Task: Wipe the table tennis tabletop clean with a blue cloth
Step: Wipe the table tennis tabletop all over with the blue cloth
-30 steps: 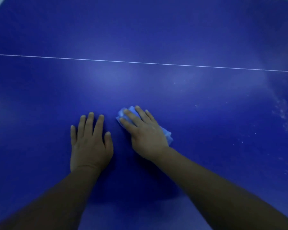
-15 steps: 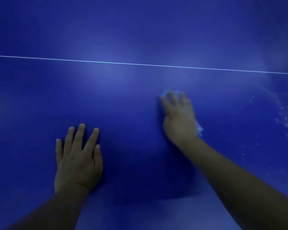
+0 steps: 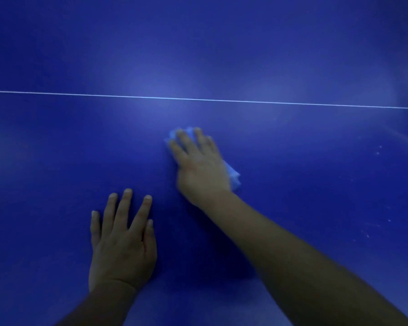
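Left hand [image 3: 121, 243]: fingers spread, flat on the tabletop [image 3: 57, 161], holding nothing. Right hand [image 3: 199, 165], farther out: straight fingers press the cloth [image 3: 233, 177], which lies beneath the palm and shows past the fingertips and at the right. White line [image 3: 80, 94] crosses just beyond. Pale specks [image 3: 378, 152] lie well to the right, nearer the right hand; open surface lies between.

Two hands [image 3: 199, 168], one blue cloth [image 3: 233, 176], one tabletop [image 3: 316, 55], one white line [image 3: 292, 104].

Right hand [image 3: 201, 168] flat on cloth [image 3: 233, 176]
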Available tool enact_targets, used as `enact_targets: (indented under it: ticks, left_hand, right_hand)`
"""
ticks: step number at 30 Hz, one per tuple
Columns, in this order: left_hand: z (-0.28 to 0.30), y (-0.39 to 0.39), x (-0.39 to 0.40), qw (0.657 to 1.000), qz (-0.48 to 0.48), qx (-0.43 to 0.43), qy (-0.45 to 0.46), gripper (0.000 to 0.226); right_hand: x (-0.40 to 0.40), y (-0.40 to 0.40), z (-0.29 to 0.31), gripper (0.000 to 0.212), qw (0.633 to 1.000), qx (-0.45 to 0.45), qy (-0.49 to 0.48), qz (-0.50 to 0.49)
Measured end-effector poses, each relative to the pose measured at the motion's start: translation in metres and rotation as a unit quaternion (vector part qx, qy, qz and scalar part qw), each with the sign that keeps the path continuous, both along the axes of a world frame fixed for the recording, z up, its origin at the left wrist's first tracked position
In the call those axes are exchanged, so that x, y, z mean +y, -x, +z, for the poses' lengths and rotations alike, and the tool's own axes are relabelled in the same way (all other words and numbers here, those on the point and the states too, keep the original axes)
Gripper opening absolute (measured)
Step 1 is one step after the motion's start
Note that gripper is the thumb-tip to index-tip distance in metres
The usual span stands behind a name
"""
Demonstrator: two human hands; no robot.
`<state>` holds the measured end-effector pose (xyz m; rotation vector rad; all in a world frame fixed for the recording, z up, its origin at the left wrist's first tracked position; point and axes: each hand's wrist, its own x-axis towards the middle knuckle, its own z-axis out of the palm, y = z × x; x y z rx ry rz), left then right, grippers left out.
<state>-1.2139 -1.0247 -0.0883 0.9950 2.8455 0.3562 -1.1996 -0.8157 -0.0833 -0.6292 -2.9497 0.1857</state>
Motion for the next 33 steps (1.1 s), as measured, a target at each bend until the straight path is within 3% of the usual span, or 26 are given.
enact_targets:
  ticks: [2, 4, 7, 10, 12, 13, 15, 18, 19, 21, 22, 24, 26, 27, 28, 29, 31, 33]
  left_hand:
    - [0.0, 0.0, 0.0, 1.0, 0.003, 0.0, 0.01, 0.056]
    - [0.001, 0.0, 0.0, 1.0, 0.006, -0.007, 0.017, 0.057]
    - [0.0, 0.001, -0.001, 1.0, 0.007, -0.012, 0.016, 0.056]
    - [0.0, 0.001, -0.001, 1.0, 0.002, -0.014, 0.021, 0.054]
    - [0.0, 0.001, -0.002, 1.0, 0.001, -0.014, 0.02, 0.054]
    - [0.001, 0.001, -0.002, 1.0, 0.001, -0.015, 0.019, 0.054]
    - [0.0, 0.001, -0.002, 1.0, 0.003, -0.012, 0.017, 0.055]
    - [-0.002, 0.002, -0.002, 1.0, 0.004, -0.007, 0.028, 0.056]
    - [-0.002, 0.002, -0.002, 1.0, 0.003, -0.004, 0.028, 0.056]
    - [-0.002, 0.001, -0.002, 1.0, 0.003, -0.003, 0.022, 0.055]
    - [-0.002, 0.001, -0.002, 1.0, 0.004, -0.003, 0.02, 0.055]
    - [-0.004, 0.002, -0.003, 1.0, 0.004, -0.005, 0.021, 0.055]
    - [-0.005, 0.004, -0.004, 0.999, 0.004, -0.012, 0.032, 0.056]
    - [-0.005, 0.004, -0.003, 0.999, 0.006, -0.018, 0.039, 0.057]
    - [-0.005, 0.005, -0.003, 0.999, 0.008, -0.023, 0.046, 0.057]
    - [-0.005, 0.005, -0.002, 0.998, 0.008, -0.025, 0.053, 0.058]
    - [-0.003, 0.004, 0.0, 0.998, 0.012, -0.028, 0.058, 0.059]
    - [-0.002, 0.004, 0.001, 0.998, 0.018, -0.027, 0.057, 0.059]
  right_hand:
    - [-0.005, 0.039, 0.001, 0.061, 0.998, -0.019, 0.017, 0.062]
    - [0.038, 0.047, 0.004, 0.062, 0.999, -0.039, -0.01, 0.036]
    - [0.144, -0.012, 0.004, 0.055, 0.977, -0.051, -0.058, -0.198]
    - [0.215, -0.107, 0.016, 0.055, 0.889, -0.034, -0.023, -0.456]
    - [0.214, -0.124, 0.016, 0.056, 0.856, 0.013, 0.009, -0.517]
    - [0.202, -0.114, 0.013, 0.057, 0.861, 0.036, 0.014, -0.507]
    - [0.164, -0.077, 0.01, 0.059, 0.906, 0.03, 0.033, -0.421]
    - [0.096, -0.01, -0.005, 0.057, 0.987, -0.013, 0.059, -0.152]
    - [0.084, 0.004, -0.006, 0.059, 0.996, -0.038, 0.035, -0.066]
    - [0.107, 0.009, 0.002, 0.061, 0.999, -0.047, -0.02, -0.015]
    - [0.132, -0.002, 0.004, 0.059, 0.996, -0.045, -0.062, -0.052]
    - [0.186, -0.047, 0.008, 0.05, 0.972, -0.029, -0.089, -0.217]
    - [0.223, -0.099, 0.016, 0.053, 0.91, -0.008, -0.034, -0.414]
    - [0.228, -0.111, 0.018, 0.057, 0.882, 0.002, -0.001, -0.471]
    - [0.221, -0.112, 0.018, 0.059, 0.879, -0.005, 0.006, -0.477]
    - [0.207, -0.104, 0.014, 0.06, 0.904, -0.011, -0.01, -0.428]
    - [0.166, -0.078, 0.001, 0.057, 0.973, 0.002, -0.039, -0.229]
    - [0.145, -0.063, -0.006, 0.051, 0.997, -0.008, -0.065, -0.035]
